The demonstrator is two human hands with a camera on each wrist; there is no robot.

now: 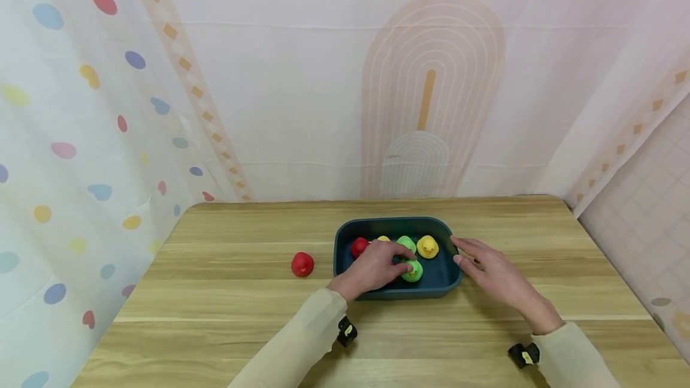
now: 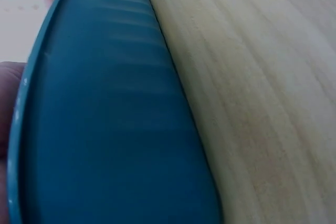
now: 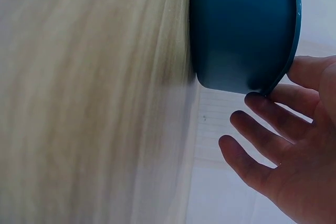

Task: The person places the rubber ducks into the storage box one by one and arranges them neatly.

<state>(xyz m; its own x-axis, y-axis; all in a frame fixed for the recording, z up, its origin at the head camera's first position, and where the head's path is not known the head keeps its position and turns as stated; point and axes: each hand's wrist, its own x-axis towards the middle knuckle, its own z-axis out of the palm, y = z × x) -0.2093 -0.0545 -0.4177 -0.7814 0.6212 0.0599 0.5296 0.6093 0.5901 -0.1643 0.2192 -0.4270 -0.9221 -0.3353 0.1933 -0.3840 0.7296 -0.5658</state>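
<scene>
A dark teal tray (image 1: 399,294) with raised walls stands on the table and holds several small rubber ducks. My left hand (image 1: 377,263) reaches over its near wall, thumb and index finger pinching a green duck (image 1: 412,272). Behind that lie another green duck (image 1: 406,243) and a yellow duck (image 1: 428,247). A red duck (image 1: 359,247) and a second yellow one (image 1: 383,238) are partly covered by the left hand. At the tray's right end, my right hand (image 1: 493,274) touches the rim with thumb and fingertips, its fingers spread and relaxed in the right wrist view.
Outside the tray, a red duck (image 1: 302,264) sits on the wooden table (image 1: 232,316) to the left. A patterned curtain (image 1: 291,88) hangs behind the table and along its left side. Both wrists carry small black cameras.
</scene>
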